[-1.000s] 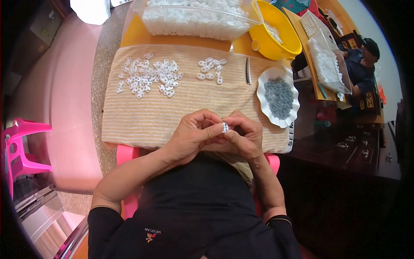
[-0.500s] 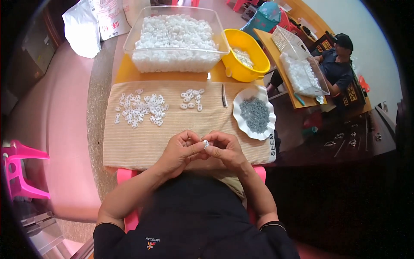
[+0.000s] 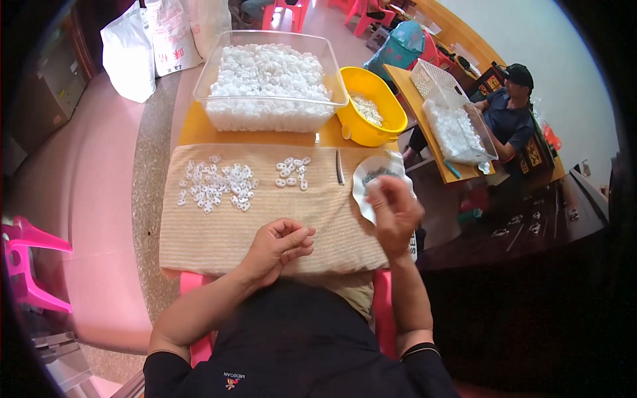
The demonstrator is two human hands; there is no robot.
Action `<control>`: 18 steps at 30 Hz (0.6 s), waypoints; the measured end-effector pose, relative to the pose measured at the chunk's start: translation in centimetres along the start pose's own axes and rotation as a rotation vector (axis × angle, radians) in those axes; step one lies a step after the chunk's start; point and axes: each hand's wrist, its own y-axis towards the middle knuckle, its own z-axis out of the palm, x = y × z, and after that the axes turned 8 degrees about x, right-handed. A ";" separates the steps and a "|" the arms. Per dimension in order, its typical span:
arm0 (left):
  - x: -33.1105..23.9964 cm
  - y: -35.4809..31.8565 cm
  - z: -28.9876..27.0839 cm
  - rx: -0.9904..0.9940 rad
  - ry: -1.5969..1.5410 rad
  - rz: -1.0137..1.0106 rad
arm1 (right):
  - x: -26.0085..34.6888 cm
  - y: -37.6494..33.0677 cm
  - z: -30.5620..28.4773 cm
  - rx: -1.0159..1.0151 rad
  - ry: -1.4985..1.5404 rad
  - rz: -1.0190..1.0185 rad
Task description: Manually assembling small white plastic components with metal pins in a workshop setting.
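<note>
My left hand (image 3: 279,244) rests on a beige striped cloth (image 3: 219,239) at the near edge, fingers curled and pinched together on a small white plastic piece that barely shows. My right hand (image 3: 396,213) has reached out to the right and hovers over a white scalloped dish (image 3: 359,184) of small grey parts. Its fingertips point down into the dish, and what they hold is hidden. On the cloth lie a larger scatter of white pieces (image 3: 215,187), a smaller group (image 3: 292,172) and a thin dark tool (image 3: 340,167).
Behind the cloth stand a clear bin of white pieces (image 3: 269,86) and a yellow bowl (image 3: 391,126). Another person (image 3: 507,113) sits at a table on the right with a second clear bin (image 3: 458,136). White bags (image 3: 133,53) are at far left, and a pink stool (image 3: 26,265) at near left.
My hands were together on a small white piece in front of me. They have now parted: the right hand moved right to the dish, and the left stayed on the cloth.
</note>
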 end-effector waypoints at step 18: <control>-0.2 -0.4 0.0 -0.036 0.007 0.002 | -6.2 11.1 -1.5 -0.039 -0.270 0.076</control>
